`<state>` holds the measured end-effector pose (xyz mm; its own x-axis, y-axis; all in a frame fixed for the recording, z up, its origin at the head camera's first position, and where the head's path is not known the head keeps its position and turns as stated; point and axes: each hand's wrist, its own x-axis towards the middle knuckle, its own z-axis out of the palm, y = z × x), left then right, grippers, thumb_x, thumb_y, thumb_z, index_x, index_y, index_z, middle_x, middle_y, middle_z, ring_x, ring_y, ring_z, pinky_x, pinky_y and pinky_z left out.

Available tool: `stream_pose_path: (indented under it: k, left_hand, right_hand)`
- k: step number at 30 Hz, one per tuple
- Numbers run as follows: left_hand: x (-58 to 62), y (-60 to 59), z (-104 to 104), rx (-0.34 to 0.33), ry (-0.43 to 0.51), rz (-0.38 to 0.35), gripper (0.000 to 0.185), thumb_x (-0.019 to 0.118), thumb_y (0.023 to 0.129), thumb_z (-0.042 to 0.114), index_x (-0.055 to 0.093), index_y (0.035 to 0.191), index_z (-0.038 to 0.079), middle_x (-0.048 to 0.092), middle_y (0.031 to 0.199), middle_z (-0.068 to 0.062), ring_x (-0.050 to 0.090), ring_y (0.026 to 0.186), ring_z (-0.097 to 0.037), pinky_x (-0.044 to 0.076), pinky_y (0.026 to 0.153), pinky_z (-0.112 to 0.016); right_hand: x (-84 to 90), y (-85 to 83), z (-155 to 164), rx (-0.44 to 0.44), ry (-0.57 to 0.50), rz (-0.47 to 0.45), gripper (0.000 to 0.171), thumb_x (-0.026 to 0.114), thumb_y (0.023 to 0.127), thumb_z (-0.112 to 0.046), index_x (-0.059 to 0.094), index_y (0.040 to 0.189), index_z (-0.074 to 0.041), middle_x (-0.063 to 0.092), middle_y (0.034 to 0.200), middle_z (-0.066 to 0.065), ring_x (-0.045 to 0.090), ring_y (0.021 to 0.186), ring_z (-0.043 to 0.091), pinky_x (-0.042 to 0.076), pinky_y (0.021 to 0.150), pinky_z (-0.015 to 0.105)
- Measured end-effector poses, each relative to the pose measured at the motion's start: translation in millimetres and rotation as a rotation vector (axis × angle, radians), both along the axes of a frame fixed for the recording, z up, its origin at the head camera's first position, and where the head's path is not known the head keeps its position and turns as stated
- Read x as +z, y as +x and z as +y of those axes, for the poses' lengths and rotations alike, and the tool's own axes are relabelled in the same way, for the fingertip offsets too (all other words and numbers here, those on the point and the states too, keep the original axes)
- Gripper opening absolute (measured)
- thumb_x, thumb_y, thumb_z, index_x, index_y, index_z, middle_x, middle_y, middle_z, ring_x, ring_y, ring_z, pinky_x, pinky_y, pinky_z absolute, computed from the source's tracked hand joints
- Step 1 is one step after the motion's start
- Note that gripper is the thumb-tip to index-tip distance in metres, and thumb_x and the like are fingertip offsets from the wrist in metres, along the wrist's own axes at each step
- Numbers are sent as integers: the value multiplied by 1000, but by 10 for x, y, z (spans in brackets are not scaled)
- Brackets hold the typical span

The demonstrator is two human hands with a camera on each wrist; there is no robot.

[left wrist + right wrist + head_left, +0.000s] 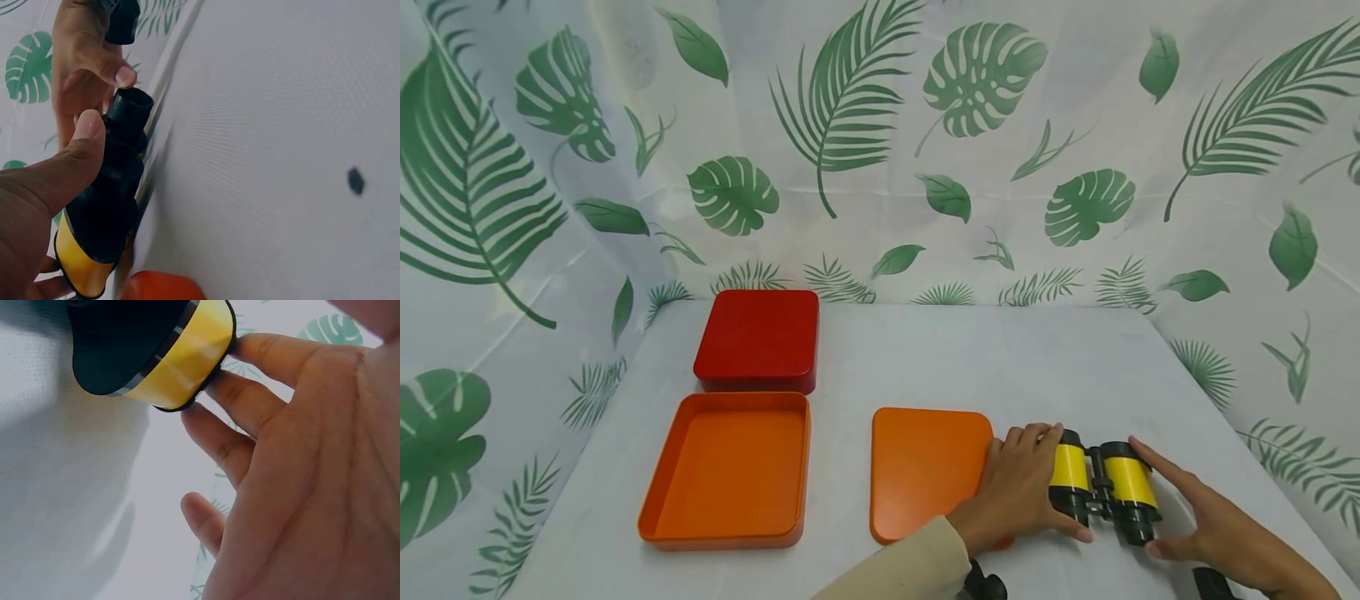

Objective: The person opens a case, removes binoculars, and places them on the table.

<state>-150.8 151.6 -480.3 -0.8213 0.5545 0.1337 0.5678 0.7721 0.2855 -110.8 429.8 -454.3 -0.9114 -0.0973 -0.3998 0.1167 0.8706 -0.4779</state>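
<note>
A pair of yellow-and-black binoculars (1129,482) lies on the white table at the right, between both hands. My left hand (1018,483) grips the left barrel, its fingers at the far end and its thumb by the near eyepiece. On the other barrel, my right hand (1217,517) has its fingertips at the far end and its thumb beside the eyepiece. The left wrist view shows the black eyepiece end of the binoculars (103,212) near both thumbs. In the right wrist view, several fingertips (203,415) touch the rim of the yellow barrel.
Partly beneath the left hand and forearm lies a flat orange lid (925,475). Farther left stands an uncovered orange box (730,467), with a red box (760,337) behind it. Leaf-patterned cloth (865,208) hangs behind the table and along its sides.
</note>
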Motion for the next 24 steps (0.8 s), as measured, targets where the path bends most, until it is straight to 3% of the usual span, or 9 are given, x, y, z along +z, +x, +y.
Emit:
stream_pose_path:
  k: [10, 18, 24]
  left_hand:
    - [97, -39, -153, -53, 27, -69, 123, 67, 72, 93, 27, 169, 30, 42, 165, 11, 47, 144, -9, 48, 108, -30]
    - [279, -59, -364, -67, 97, -114, 104, 57, 89, 85, 25, 170, 28, 41, 167, 8, 44, 149, -12, 47, 113, -33]
    - [379, -86, -522, -86, 134, -100, 93, 44, 99, 79, 23, 171, 23, 37, 171, 3, 40, 153, -15, 43, 118, -35]
  right_hand:
    - [116, 6, -75, 7, 82, -14, 152, 101, 65, -42, -5, 172, -17, 6, 168, 43, 20, 138, 78, 31, 90, 91]
    - [271, 26, -292, 55, 120, 183, 135, 95, 77, -40, 3, 173, -17, 16, 170, 38, 29, 137, 74, 31, 87, 93]
    - [379, -5, -537, 107, 106, 328, 122, 92, 81, -37, 13, 173, -18, 24, 171, 33, 34, 140, 69, 31, 89, 94]
